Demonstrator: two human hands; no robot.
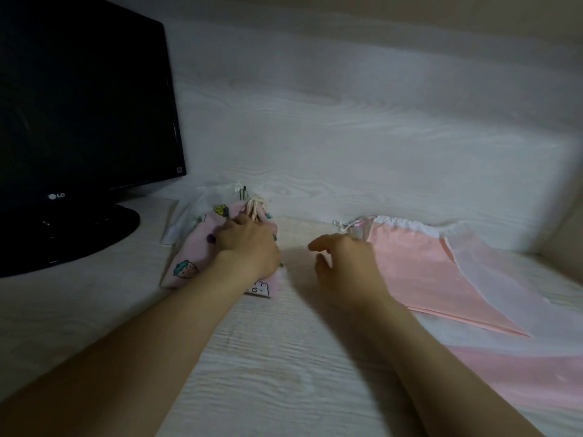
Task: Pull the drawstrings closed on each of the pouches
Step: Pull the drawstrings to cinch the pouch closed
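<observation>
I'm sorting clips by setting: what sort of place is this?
Probably a home desk: a black LG monitor stands on a pale wood-grain tabletop against a matching back panel, with a strawberry-print pouch and a pink pouch lying on it.

A pale, white-washed wood-grain desk (284, 373) runs up to a matching wood-grain back panel (347, 105). At the left stands a black flat-screen monitor (85, 105), switched off, on a round black base (104, 234). The light is dim.

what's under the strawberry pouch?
A white pouch sticks out from beneath the strawberry pouch at its far-left edge; the rest is covered. The left hand rests on top.
</observation>
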